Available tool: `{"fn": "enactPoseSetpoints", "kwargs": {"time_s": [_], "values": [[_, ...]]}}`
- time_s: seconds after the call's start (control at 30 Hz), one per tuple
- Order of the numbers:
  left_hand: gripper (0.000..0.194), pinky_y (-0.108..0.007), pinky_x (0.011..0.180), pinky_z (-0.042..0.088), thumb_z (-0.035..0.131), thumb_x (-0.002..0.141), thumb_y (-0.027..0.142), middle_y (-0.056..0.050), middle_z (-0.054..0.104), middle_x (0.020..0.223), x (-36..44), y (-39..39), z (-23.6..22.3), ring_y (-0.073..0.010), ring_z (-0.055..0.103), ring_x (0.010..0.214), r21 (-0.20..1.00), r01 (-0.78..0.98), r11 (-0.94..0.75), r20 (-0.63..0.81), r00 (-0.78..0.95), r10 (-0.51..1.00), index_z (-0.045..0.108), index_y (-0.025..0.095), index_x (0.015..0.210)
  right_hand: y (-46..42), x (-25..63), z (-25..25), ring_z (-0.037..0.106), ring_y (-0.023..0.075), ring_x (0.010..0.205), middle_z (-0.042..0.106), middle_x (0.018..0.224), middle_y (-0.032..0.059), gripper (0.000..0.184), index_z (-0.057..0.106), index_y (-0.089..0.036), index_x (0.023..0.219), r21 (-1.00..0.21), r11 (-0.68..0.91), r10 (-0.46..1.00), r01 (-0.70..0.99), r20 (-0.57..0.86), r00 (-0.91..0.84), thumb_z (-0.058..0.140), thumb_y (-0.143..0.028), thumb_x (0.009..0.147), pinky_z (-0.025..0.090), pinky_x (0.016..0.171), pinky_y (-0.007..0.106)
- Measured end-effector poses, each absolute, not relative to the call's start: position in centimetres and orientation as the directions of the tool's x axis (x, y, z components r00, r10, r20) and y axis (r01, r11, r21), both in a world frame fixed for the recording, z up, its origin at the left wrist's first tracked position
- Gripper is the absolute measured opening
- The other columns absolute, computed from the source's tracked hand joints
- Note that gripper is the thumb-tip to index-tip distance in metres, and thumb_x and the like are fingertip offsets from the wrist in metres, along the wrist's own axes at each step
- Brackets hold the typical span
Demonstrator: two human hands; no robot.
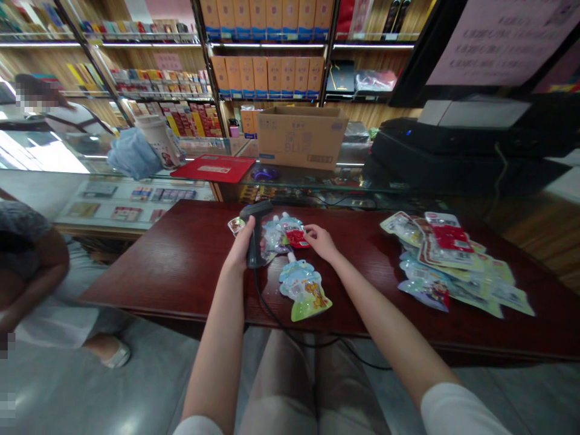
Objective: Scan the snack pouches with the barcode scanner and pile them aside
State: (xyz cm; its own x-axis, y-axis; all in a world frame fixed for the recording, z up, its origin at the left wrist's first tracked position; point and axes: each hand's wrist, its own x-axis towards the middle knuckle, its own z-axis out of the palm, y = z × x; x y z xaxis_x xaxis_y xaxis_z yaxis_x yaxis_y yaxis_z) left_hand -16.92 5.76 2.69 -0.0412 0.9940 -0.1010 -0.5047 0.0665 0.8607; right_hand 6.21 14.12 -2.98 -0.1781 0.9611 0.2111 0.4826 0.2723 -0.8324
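My left hand (241, 246) is wrapped round the handle of a black barcode scanner (256, 241), whose cable hangs down over the table edge. With its fingers pinched, my right hand (319, 240) grips the edge of a small red snack packet (295, 234). Beneath and beside that packet lie blue spouted pouches (274, 232), partly hidden by the scanner. Closer to me, a blue and green spouted pouch (304, 289) with a cartoon figure lies flat on the dark red table (181, 266). Part of another small packet (236, 226) shows left of the scanner head.
A pile of snack packets (457, 257) covers part of the table's right side. Behind are a cardboard box (301, 138), a red mat (214, 168), a cup (156, 140) and a blue cloth (131, 154). Black equipment (408, 157) stands at right. Other people are at left.
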Motion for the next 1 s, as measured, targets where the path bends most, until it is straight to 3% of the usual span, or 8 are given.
{"fn": "enactPoseSetpoints", "kwargs": {"time_s": [0.13,0.27,0.43,0.53,0.6,0.73,0.87,1.0], "values": [[0.059,-0.02,0.039,0.038,0.07,0.08,0.066,0.004,0.054,0.064,-16.8,5.8,2.4,-0.0082,0.05,0.042,0.867,-0.49,0.087,-0.107,-0.013,0.994,0.062,0.014,0.105,14.2,6.3,-2.9,0.069,0.0177,0.071,0.072,0.072,-0.0001,0.023,0.069,-0.018,0.104,-0.902,0.209,0.976,0.377,0.166,-0.142,0.064,-0.025,0.083,0.053,0.075,0.032],[0.057,-0.02,0.039,0.038,0.071,0.079,0.066,0.004,0.054,0.062,-16.3,5.7,2.5,-0.0078,0.049,0.042,0.864,-0.49,0.114,-0.108,0.041,0.993,0.063,0.014,0.103,14.0,6.5,-2.5,0.069,0.0186,0.07,0.071,0.066,-0.0021,0.037,0.069,-0.018,0.104,-0.935,0.16,0.985,0.316,0.129,-0.117,0.079,-0.026,0.07,0.055,0.076,0.034],[0.056,-0.018,0.038,0.037,0.076,0.074,0.065,0.003,0.054,0.064,-15.0,5.8,2.7,-0.007,0.049,0.044,0.865,-0.488,0.114,-0.085,0.082,0.993,0.062,0.015,0.094,14.1,8.7,-1.6,0.067,0.0171,0.065,0.074,0.071,0.0021,0.021,0.07,-0.018,0.082,-0.993,0.041,0.984,0.109,0.022,-0.177,0.079,-0.029,0.066,0.054,0.062,0.029],[0.06,-0.018,0.037,0.036,0.078,0.068,0.069,0.002,0.056,0.064,-13.9,5.6,3.2,-0.0063,0.047,0.043,0.879,-0.461,0.122,-0.077,0.115,0.99,0.06,0.015,0.086,14.2,10.7,-1.0,0.065,0.0154,0.058,0.071,0.068,-0.0002,0.023,0.064,-0.021,0.079,-0.999,-0.039,0.988,0.006,-0.04,-0.147,0.079,-0.03,0.064,0.05,0.051,0.025],[0.063,-0.019,0.037,0.037,0.078,0.064,0.073,0.002,0.055,0.06,-13.1,5.4,3.7,-0.0069,0.047,0.042,0.895,-0.419,0.15,-0.091,0.159,0.983,0.059,0.015,0.081,14.3,12.2,-0.5,0.067,0.0157,0.061,0.072,0.073,-0.0007,0.028,0.059,-0.022,0.081,-0.997,-0.052,0.991,-0.058,-0.045,-0.129,0.079,-0.03,0.063,0.053,0.053,0.026],[0.067,-0.02,0.036,0.037,0.078,0.062,0.075,0.002,0.056,0.057,-11.0,5.4,4.7,-0.0085,0.048,0.041,0.927,-0.334,0.169,-0.091,0.235,0.968,0.061,0.015,0.084,14.1,15.4,0.9,0.069,0.0156,0.069,0.072,0.083,-0.0021,0.038,0.052,-0.023,0.086,-0.993,0.04,0.999,-0.114,0.04,0.001,0.08,-0.032,0.061,0.057,0.058,0.027],[0.063,-0.021,0.037,0.038,0.078,0.067,0.07,-0.003,0.065,0.071,-8.6,5.5,5.2,-0.0079,0.05,0.043,0.935,-0.33,0.129,-0.019,0.316,0.949,0.062,0.014,0.091,13.4,18.2,1.6,0.067,0.0155,0.077,0.07,0.092,-0.0029,0.046,0.048,-0.025,0.091,-0.974,0.196,0.97,-0.117,0.175,0.171,0.08,-0.038,0.06,0.058,0.06,0.027],[0.061,-0.022,0.037,0.036,0.076,0.069,0.07,-0.006,0.067,0.078,-6.8,5.2,4.6,-0.0074,0.049,0.043,0.929,-0.333,0.163,-0.006,0.424,0.905,0.062,0.014,0.089,12.9,19.6,1.0,0.067,0.0175,0.081,0.069,0.092,-0.0029,0.049,0.044,-0.026,0.092,-0.964,0.241,0.938,-0.109,0.202,0.282,0.078,-0.041,0.059,0.058,0.061,0.029]]}}
